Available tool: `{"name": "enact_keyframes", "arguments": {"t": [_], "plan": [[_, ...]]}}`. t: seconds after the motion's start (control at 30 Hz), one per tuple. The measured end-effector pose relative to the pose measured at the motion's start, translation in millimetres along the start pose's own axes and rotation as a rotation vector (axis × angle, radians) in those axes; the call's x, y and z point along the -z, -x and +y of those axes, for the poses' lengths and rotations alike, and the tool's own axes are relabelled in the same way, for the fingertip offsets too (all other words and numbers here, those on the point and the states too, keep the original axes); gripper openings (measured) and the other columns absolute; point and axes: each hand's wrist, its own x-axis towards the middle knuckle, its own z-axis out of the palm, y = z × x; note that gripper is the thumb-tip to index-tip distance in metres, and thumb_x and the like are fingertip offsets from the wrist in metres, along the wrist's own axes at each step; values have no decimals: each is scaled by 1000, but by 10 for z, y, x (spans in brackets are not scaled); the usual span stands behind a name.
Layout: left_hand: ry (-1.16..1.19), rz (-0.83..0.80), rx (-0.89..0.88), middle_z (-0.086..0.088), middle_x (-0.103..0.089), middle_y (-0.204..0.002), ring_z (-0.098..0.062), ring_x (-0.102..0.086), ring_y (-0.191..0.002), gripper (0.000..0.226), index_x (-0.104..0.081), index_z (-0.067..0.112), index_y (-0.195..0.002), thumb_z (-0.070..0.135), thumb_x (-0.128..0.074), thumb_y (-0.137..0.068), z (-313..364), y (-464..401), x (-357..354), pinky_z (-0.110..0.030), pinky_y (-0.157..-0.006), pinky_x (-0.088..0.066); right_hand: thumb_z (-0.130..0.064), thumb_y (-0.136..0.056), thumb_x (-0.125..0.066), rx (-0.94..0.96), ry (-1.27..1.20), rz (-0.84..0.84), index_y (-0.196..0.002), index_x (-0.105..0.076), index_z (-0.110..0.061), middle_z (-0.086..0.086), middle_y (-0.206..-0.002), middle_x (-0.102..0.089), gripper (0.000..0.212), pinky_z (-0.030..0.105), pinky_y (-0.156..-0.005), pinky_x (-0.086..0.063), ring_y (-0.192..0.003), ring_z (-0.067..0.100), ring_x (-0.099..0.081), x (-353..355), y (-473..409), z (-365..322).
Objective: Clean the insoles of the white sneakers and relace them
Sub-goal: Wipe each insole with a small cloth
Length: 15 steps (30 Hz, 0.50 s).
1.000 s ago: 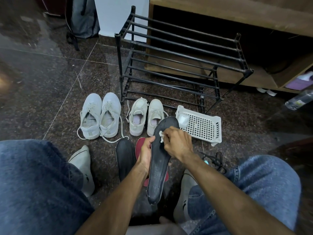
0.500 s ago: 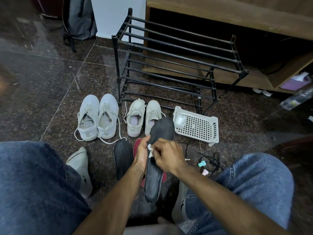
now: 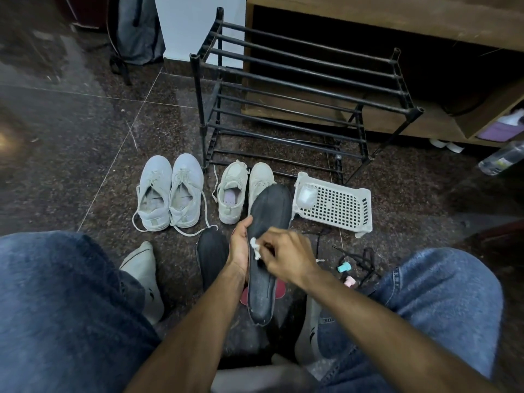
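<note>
I hold a long black insole [image 3: 266,245] upright over the floor. My left hand [image 3: 240,248] grips its left edge near the middle. My right hand [image 3: 286,255] pinches a small white wipe [image 3: 256,249] and presses it onto the insole's surface. A second black insole [image 3: 211,253] lies on the floor to the left, and a red insole [image 3: 279,289] peeks out beneath the held one. Two pairs of white sneakers stand ahead: a larger pair [image 3: 170,191] with loose laces and a smaller pair [image 3: 243,188].
A black metal shoe rack [image 3: 297,89] stands beyond the shoes before a wooden cabinet [image 3: 397,21]. A white perforated basket [image 3: 337,205] lies to the right. Black laces [image 3: 365,259] and small teal and pink pieces lie by my right knee. A plastic bottle [image 3: 502,160] lies far right.
My right hand with the wipe has slid down the insole from near its toe toward the middle. The left hand keeps its grip; the camera has shifted slightly.
</note>
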Motion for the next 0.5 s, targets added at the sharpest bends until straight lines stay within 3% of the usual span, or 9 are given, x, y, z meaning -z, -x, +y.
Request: {"name": "enact_keyframes", "arguments": {"t": [0.1,0.2,0.27,0.4,0.5], "plan": [[5,-17,58,-14,-72,-80,-22,-70,-68,44,-75,4,-80,32,-46,-95,3,58,-42,-30,-72,-55,-22,-91,-53,-96,48,77,-105,-70,-20,-4,-104,-67,22,43,-84,-54,-91,23,-65,81,-186,82],[16,-14,76,-14,-72,-74,-22,-70,-62,44,-75,4,-77,32,-46,-95,43,49,-18,-26,-60,-57,-21,-89,-54,-64,-2,57,-102,-71,-19,-3,-102,-68,21,39,-82,-53,-89,23,-65,34,-89,-16],[78,-23,83,-17,-72,-78,-26,-70,-63,42,-70,0,-87,34,-47,-95,84,42,3,-30,-61,-57,-20,-86,-53,11,-75,7,-95,-72,-17,-2,-97,-69,21,37,-79,-52,-83,24,-64,-47,130,-132],[191,-5,121,-28,-65,-103,-37,-67,-77,58,-61,-6,-115,45,-44,-92,94,41,9,-40,-75,-54,-22,-87,-55,-26,-149,-20,-94,-72,-23,-11,-97,-66,19,28,-72,-48,-82,14,-62,-89,282,-103],[280,7,98,-31,-62,-114,-38,-64,-93,59,-57,-6,-118,45,-41,-94,152,25,-41,-46,-93,-49,-22,-88,-62,-145,-219,71,-94,-73,-27,-15,-102,-57,14,27,-70,-46,-87,6,-55,-121,193,-17]]}}
